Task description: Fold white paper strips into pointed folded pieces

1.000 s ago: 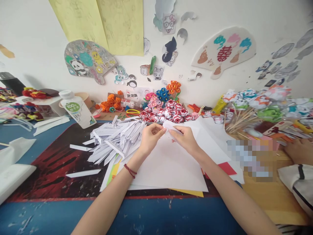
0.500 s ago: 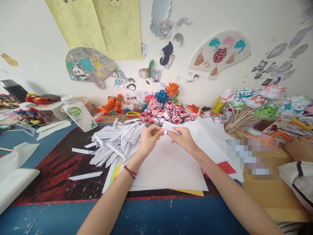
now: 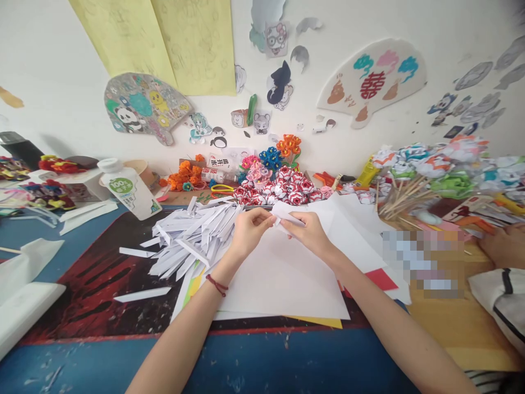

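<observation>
My left hand [image 3: 250, 232] and my right hand [image 3: 308, 232] meet above a stack of large white sheets [image 3: 287, 279]. Between their fingertips they pinch a small white paper strip [image 3: 283, 213], folded at its near end. A red cord circles my left wrist. Just left of my left hand lies a heap of folded white paper strips [image 3: 192, 235] on a dark red and black mat [image 3: 94, 284].
A white bottle [image 3: 129, 189] stands at the back left. Red-and-white paper flowers [image 3: 283, 189] and coloured ones line the wall. Paper flowers on wooden sticks [image 3: 426, 175] pile up at the right. Another person's hand [image 3: 502, 246] rests at the far right edge.
Both hands stay in place, and the fingers shift slightly on the strip. The view has drifted a little.
</observation>
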A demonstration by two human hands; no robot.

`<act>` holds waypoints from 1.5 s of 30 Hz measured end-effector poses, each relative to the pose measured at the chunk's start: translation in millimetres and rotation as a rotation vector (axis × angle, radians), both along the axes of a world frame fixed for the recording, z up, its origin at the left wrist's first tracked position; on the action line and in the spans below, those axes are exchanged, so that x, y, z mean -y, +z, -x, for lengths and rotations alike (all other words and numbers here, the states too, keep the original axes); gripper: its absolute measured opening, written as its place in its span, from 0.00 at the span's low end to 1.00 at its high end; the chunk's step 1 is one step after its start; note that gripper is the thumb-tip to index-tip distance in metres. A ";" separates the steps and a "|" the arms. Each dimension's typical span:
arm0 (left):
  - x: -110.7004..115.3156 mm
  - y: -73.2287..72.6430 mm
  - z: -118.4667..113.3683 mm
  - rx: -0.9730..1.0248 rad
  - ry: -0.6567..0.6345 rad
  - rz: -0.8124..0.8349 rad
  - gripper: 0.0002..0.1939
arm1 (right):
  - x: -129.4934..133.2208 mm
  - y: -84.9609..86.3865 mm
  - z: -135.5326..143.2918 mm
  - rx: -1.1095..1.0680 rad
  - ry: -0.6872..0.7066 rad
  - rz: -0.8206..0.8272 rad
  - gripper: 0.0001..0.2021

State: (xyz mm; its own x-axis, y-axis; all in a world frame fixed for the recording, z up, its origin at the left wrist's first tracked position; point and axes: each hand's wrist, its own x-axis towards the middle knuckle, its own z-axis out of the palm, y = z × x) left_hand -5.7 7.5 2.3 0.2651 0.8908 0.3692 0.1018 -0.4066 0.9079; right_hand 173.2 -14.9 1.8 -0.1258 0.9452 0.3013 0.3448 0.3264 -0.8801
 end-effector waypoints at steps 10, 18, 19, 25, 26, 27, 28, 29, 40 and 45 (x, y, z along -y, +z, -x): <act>5.6 8.1 2.0 -0.098 0.078 -0.067 0.14 | 5.6 8.2 1.2 0.005 0.041 -0.003 0.13; 7.6 8.6 0.2 -0.134 0.090 -0.096 0.13 | 4.5 5.8 1.4 -0.066 0.034 0.076 0.15; 7.3 7.2 -0.4 -0.125 0.084 -0.092 0.14 | 4.4 6.0 1.0 -0.075 0.029 0.085 0.16; 4.3 3.3 -0.2 -0.035 -0.042 0.008 0.14 | 5.6 10.6 -1.4 -0.057 0.009 0.081 0.17; 4.2 3.8 0.3 -0.027 -0.058 0.023 0.14 | 5.9 11.0 -1.6 -0.054 0.008 0.077 0.17; 4.2 4.5 0.7 -0.019 -0.066 0.034 0.14 | 6.2 11.1 -1.9 -0.051 0.007 0.073 0.17; 4.3 5.3 1.1 -0.011 -0.069 0.044 0.14 | 6.4 11.1 -2.1 -0.047 0.005 0.068 0.17; 4.5 6.0 1.3 -0.001 -0.067 0.049 0.15 | 6.6 10.9 -2.4 -0.041 0.003 0.062 0.17; 3.7 5.5 0.9 0.132 -0.090 0.111 0.14 | 7.3 11.1 -2.4 -0.025 0.041 0.043 0.17; 4.6 4.4 -1.4 0.142 -0.080 0.132 0.15 | 8.4 10.7 -0.9 -0.034 0.032 0.049 0.17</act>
